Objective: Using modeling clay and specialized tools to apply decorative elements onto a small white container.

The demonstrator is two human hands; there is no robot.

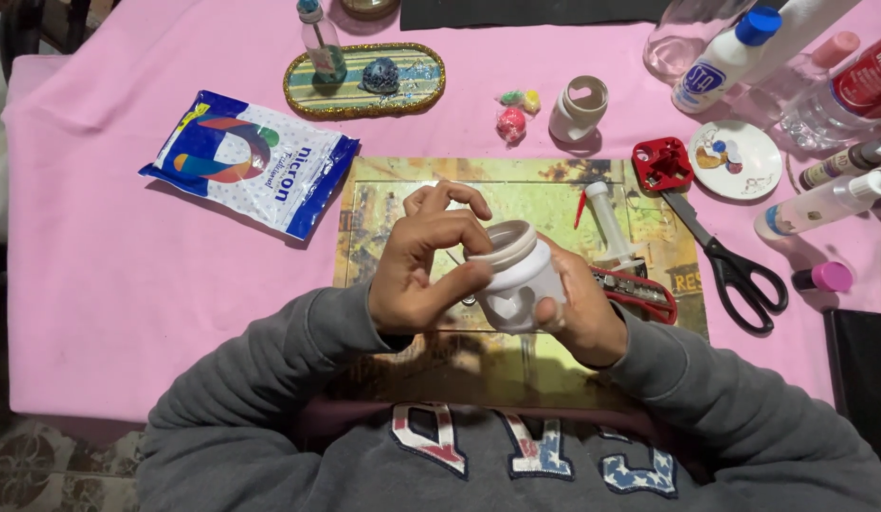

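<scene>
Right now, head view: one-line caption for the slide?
Both hands, left hand and right hand, hold a white jar above a picture mat on a pink tablecloth.

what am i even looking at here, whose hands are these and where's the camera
There is one picture, taken by a camera worn on a person's head, looking down at their own two bare hands over a table with a pink cloth. The right hand holds a small white jar with a cut-out in its side; the left hand touches its rim. Beneath lies a picture mat. Around it: black-handled scissors, a blue and white bag, a second cut white jar, glue bottles and a small paint-dabbed plate.
</scene>
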